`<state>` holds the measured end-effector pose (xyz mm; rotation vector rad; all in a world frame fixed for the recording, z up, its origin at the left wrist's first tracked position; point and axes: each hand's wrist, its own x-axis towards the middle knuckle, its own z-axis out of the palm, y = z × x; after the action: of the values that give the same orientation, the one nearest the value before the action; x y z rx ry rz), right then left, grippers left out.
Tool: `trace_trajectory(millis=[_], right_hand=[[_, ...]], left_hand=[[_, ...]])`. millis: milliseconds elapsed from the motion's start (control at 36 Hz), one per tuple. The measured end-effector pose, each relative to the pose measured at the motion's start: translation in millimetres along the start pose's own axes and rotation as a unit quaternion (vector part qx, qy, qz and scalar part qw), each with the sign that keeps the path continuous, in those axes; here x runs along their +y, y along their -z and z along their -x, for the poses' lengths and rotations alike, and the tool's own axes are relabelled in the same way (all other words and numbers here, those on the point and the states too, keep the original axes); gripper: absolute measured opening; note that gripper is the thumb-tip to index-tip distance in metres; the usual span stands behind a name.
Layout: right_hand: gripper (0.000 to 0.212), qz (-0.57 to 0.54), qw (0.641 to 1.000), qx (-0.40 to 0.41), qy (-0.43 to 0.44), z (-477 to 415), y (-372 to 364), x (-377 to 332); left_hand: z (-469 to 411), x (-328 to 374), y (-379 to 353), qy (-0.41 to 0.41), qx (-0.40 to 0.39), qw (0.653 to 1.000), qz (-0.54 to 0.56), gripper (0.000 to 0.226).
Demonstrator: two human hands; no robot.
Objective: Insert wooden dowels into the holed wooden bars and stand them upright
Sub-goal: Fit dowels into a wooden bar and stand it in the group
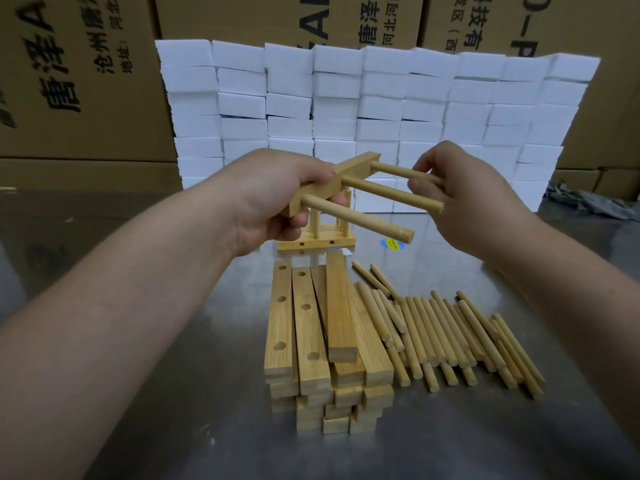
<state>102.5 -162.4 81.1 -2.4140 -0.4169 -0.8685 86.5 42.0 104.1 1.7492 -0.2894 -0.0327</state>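
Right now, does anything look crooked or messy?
Yes. On the stack of bars, the top bar lies slanted across the others. Two dowels lie at an angle, apart from the dowel pile.

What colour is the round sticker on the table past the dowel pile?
The sticker is blue with a yellow label across it; head view.

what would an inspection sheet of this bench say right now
surface: metal table, reflective
job's things: held bar with three dowels inserted; finished assembly upright behind the bar stack; loose dowels right of the stack
clutter: round sticker; grey cloth far right
grippers: left hand grips the held bar; right hand pinches its farthest dowel
cables: nothing seen
surroundings: white foam blocks stacked, cardboard boxes behind
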Motion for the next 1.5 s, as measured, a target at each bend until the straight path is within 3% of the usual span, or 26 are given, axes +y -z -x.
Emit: trace_trajectory(millis=[222,472,722,1083,1278,1361,1500], right_hand=[[0.003,0.044,0.998,0.018,0.034,2,-3,2],[0.02,0.058,0.996,0.036,0.051,4,-6,2],[0.01,-0.019,0.999,0.038,0.015,6,-5,-1],[0.032,-0.105,0.991,0.03,-0.083,5,-1,-9],[0.034,-0.119,0.987,0.033,-0.106,1,2,-15],[0.04,-0.194,0.967,0.042,-0.16,-3,4,-12],[0.036,-0.371,0.898,0.074,-0.224,-11,7,-4]], left_hand=[[-1,-3,2,-0.007,0.006,0.999,-0.041,0.022],[1,-2,3,-0.022,0.017,0.997,-0.069,0.018],[3,-1,3,-0.032,0.011,0.996,-0.077,0.018],[4,1,4,-0.037,0.011,0.995,-0.096,0.017],[-1,-1,4,-0.006,0.011,1.0,-0.02,0.021],[-3,-1,7,0.018,0.006,1.0,0.014,0.021],[-5,1,15,0.072,-0.027,0.993,0.086,0.012]])
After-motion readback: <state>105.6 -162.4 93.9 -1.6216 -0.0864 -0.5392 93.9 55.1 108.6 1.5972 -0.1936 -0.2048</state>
